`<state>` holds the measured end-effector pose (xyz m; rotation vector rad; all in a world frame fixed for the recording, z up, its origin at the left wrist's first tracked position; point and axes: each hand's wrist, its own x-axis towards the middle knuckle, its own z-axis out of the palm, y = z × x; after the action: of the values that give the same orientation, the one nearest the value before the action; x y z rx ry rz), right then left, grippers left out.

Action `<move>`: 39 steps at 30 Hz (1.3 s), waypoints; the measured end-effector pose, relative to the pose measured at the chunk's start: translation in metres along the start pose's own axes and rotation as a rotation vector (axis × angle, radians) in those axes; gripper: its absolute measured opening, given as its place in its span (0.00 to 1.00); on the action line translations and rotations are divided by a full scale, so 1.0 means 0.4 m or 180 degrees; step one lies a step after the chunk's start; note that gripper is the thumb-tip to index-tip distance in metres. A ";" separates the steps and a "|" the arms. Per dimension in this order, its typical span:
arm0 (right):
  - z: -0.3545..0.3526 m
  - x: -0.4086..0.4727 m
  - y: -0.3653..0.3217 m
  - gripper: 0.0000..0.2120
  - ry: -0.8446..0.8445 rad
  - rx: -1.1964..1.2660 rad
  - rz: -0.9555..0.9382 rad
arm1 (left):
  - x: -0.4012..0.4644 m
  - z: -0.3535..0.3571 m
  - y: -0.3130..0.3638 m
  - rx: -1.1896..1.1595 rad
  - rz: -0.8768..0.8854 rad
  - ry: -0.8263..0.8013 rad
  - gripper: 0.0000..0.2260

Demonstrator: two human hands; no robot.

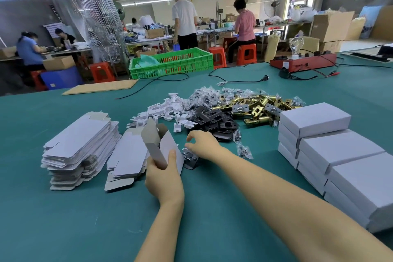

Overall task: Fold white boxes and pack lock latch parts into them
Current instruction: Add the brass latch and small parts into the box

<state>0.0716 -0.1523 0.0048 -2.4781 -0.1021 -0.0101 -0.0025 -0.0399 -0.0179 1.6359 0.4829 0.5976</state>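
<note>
While gripped in the left hand (163, 173), folded white box (164, 147) tilted up off the table (63, 219), open mouth facing away; dark latch plate (190, 158) just right of it, pinched by the nearer right hand (202, 144), level with the box side

Bare forearms, hands (163, 178) (no sleeves, gloves)

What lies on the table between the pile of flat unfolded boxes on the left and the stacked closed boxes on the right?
In the head view, between the flat boxes and the closed boxes: both hands, the left hand holding an open box, the right hand over a dark plate.
</note>
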 end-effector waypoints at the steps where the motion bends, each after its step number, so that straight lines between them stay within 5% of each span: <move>1: 0.001 0.003 -0.002 0.13 -0.0087 -0.0134 0.0038 | -0.001 0.000 0.001 -0.0002 -0.0004 0.0003 0.20; 10: -0.037 0.007 -0.008 0.17 -0.1166 -0.0318 -0.0098 | -0.001 -0.001 -0.003 0.0063 0.0113 0.0004 0.20; 13: -0.043 0.000 0.010 0.07 -0.1047 -0.0363 -0.0091 | -0.002 -0.004 -0.003 0.0093 0.0160 0.0028 0.20; 19: -0.055 -0.036 0.039 0.11 -0.0888 -0.0389 -0.0461 | -0.007 -0.002 0.000 0.0126 0.0243 -0.0005 0.19; 28: -0.042 -0.074 0.058 0.10 -0.0328 -0.0148 -0.0009 | -0.007 0.000 -0.003 0.0054 0.0481 -0.0082 0.20; 32: -0.058 -0.102 0.081 0.13 0.0509 0.0828 0.0337 | -0.022 0.006 -0.003 -0.0020 0.0789 -0.0364 0.21; 35: -0.079 -0.135 0.114 0.13 0.0970 0.2304 0.0547 | -0.037 0.014 -0.005 -0.0084 0.0838 -0.0672 0.21; 39: -0.120 -0.173 0.141 0.09 0.1021 0.4099 0.0394 | -0.063 0.024 -0.003 -0.0222 0.0761 -0.1111 0.18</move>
<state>0.0077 -0.2312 0.0058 -1.1700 0.1480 -0.2162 -0.0159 -0.0629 -0.0228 1.6989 0.0105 0.4830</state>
